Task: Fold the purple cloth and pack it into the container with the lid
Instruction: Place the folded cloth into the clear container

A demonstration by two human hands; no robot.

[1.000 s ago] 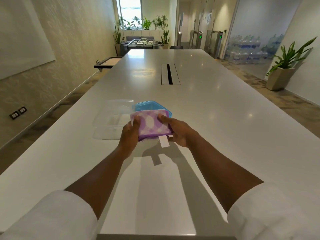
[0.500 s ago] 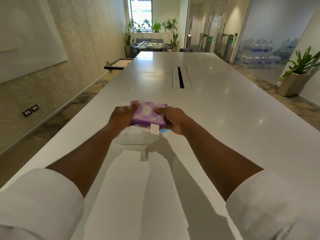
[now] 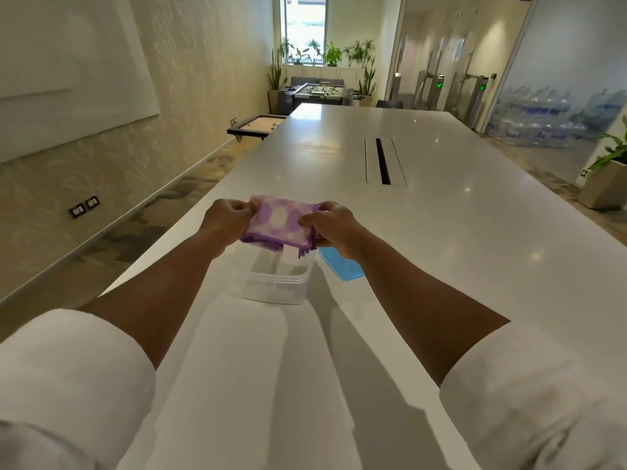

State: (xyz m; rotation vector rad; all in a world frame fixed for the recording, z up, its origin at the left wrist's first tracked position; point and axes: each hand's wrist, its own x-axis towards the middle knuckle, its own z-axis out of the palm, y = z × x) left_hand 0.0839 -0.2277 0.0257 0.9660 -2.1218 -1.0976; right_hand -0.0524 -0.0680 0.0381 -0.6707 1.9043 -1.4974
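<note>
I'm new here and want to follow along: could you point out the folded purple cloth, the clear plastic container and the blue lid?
Folded purple checked cloth [image 3: 280, 218], head view: middle of its top face.
Clear plastic container [image 3: 275, 289], head view: its near wall.
Blue plastic lid [image 3: 341, 268], head view: its exposed part below the right hand.

- The purple cloth [image 3: 280, 221] is soft woven fabric, matt, with a pale label (paper or fabric, unclear).
- The container [image 3: 275, 283] is clear, smooth plastic.
- The lid [image 3: 341, 266] is blue translucent plastic.
- The worktop [image 3: 441, 232] is white, smooth and glossy, reflecting ceiling lights.
</note>
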